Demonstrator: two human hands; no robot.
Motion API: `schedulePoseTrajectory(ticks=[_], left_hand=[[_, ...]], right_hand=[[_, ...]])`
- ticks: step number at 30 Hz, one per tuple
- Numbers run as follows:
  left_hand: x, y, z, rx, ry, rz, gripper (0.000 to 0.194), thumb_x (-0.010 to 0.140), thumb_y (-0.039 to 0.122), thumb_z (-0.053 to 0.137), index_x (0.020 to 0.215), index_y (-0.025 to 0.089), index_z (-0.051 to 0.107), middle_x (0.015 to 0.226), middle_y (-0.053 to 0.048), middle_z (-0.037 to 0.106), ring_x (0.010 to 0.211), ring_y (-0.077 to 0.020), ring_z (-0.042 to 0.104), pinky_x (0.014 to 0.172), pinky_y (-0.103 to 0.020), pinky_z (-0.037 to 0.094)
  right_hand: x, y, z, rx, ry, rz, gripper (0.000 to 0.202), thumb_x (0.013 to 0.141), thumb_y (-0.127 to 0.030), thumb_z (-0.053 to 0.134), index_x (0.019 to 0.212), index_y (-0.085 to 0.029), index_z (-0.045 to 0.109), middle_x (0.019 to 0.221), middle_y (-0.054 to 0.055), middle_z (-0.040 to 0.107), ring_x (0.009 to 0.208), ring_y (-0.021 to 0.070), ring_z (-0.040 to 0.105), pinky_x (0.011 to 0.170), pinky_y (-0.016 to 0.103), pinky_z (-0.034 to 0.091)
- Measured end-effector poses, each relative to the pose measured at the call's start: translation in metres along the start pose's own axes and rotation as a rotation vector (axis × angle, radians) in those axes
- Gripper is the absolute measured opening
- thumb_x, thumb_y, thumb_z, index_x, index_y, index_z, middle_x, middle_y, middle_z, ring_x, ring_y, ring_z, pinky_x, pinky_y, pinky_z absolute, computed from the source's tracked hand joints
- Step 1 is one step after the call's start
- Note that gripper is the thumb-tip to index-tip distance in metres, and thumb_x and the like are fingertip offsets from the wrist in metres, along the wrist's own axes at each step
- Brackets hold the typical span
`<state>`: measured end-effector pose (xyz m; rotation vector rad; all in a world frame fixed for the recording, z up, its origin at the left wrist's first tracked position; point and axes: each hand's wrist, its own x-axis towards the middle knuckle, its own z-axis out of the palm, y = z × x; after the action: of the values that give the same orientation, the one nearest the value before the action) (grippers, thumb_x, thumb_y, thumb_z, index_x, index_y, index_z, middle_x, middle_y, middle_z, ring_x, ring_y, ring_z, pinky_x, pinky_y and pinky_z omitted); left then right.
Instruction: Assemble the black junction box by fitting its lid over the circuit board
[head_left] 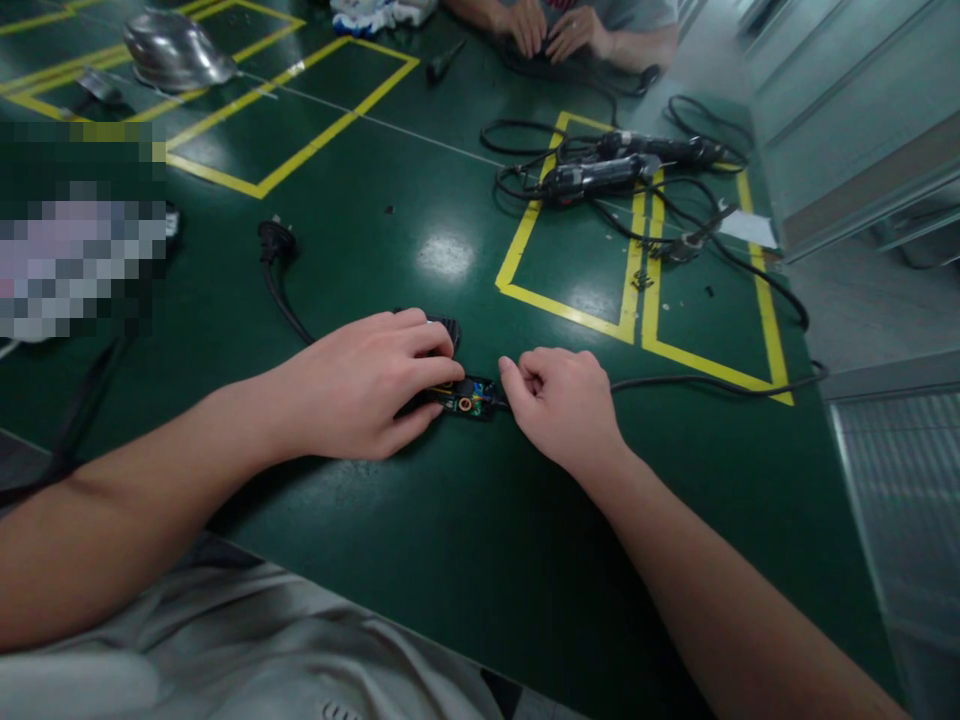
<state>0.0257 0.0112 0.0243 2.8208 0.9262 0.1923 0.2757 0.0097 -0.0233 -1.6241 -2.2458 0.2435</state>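
In front of me on the green table lies a narrow black housing with an exposed circuit board (472, 398), showing a copper coil and small coloured wires. My left hand (367, 380) grips its left end between thumb and fingers, hiding that part. Just beyond those fingers is a dark ribbed piece (450, 328), mostly covered. My right hand (562, 405) is closed on a black cord (675, 381) at the housing's right end; the cord runs out to the right. A black power plug (277, 238) lies farther left, its cable leading under my left hand.
Two black electric screwdrivers (600, 178) with looped cords lie at the right, near small screws (642, 281). A metal bowl (169, 50) stands far left. Across the table, a person's hands (559, 32) work on something dark. Yellow tape (570, 311) marks rectangles.
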Motion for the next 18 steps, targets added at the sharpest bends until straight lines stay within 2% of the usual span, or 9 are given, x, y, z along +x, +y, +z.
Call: schedulePoseTrajectory(ticks=[4, 11, 18], left_hand=[[0.0006, -0.0008, 0.0004, 0.009, 0.001, 0.008, 0.027, 0.104, 0.03, 0.061, 0.121, 0.02, 0.079, 0.121, -0.014, 0.075, 0.106, -0.0305, 0.07, 0.097, -0.047, 0.059], [0.0003, -0.0016, 0.0052, 0.01, 0.004, -0.001, 0.033, 0.1, 0.036, 0.073, 0.129, 0.019, 0.077, 0.125, -0.015, 0.076, 0.114, -0.0337, 0.071, 0.103, -0.049, 0.059], [0.0009, -0.0018, 0.0065, 0.043, -0.009, -0.027, 0.036, 0.102, 0.041, 0.071, 0.131, 0.021, 0.076, 0.127, -0.014, 0.078, 0.115, -0.0324, 0.072, 0.103, -0.047, 0.059]], right_hand=[[0.0002, 0.0004, 0.0001, 0.002, -0.003, 0.004, 0.05, 0.102, -0.035, 0.054, 0.057, -0.024, 0.036, 0.058, 0.0, 0.049, 0.061, 0.0171, 0.046, 0.07, 0.038, 0.028], [0.0002, 0.0004, -0.0003, -0.008, -0.019, 0.006, 0.05, 0.102, -0.035, 0.055, 0.057, -0.025, 0.035, 0.058, 0.0, 0.05, 0.062, 0.0174, 0.048, 0.071, 0.037, 0.027], [-0.0001, 0.002, 0.0011, 0.0, 0.006, -0.008, 0.049, 0.102, -0.035, 0.054, 0.057, -0.025, 0.036, 0.057, 0.001, 0.05, 0.061, 0.0174, 0.046, 0.069, 0.038, 0.027]])
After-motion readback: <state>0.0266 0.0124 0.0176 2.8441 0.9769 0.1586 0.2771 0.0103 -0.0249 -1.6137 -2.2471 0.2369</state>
